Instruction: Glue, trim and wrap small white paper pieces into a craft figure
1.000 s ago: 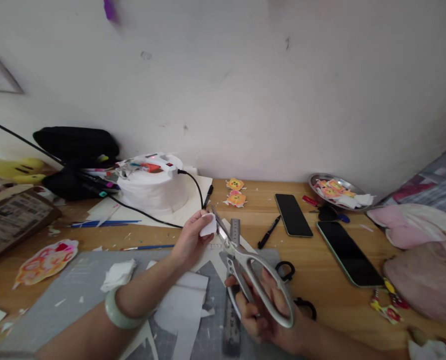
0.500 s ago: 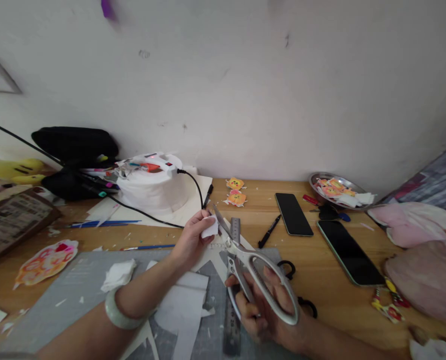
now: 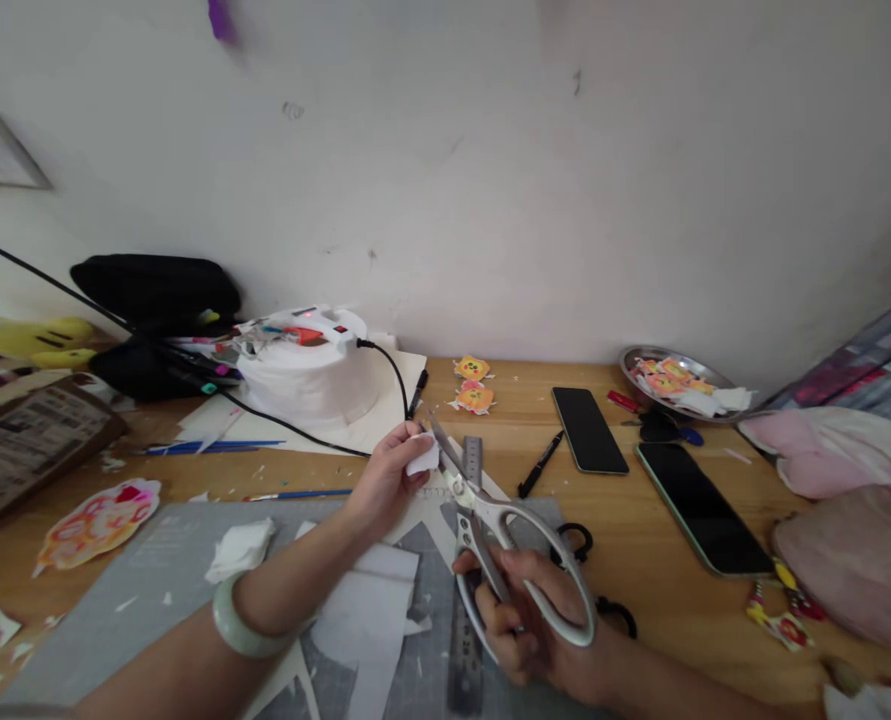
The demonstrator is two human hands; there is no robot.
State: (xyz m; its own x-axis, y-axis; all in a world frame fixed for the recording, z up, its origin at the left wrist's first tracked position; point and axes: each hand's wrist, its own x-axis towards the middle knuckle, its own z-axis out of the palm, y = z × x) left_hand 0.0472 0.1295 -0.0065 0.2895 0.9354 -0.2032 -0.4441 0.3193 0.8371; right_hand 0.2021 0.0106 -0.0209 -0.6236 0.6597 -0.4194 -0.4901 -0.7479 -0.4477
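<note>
Pinched in my left hand point(image 3: 389, 478) is a small piece of white paper point(image 3: 422, 455), held over the far part of the grey cutting mat point(image 3: 182, 560). My right hand point(image 3: 527, 620) grips large silver scissors point(image 3: 546, 560) by the handles, fingers through the loops. Their blades stand partly apart and point away from me, beside the paper; whether they touch it I cannot tell. Beneath the scissors lies a steel ruler point(image 3: 464, 650). White paper sheets and offcuts point(image 3: 366, 620) are on the mat below my left wrist, with a folded white tissue point(image 3: 242, 548) further left.
A white roll point(image 3: 306, 385) with a corded tool on top stands at the back left. Two phones point(image 3: 589, 430), a black pen point(image 3: 541, 463) and a metal bowl point(image 3: 741, 412) of orange cutouts are on the right. Two orange cutouts point(image 3: 474, 398) lie near the wall.
The scissors' handles have drawn slightly closer together in my right hand. My left hand keeps its hold on the paper. The whole view has shifted slightly.
</note>
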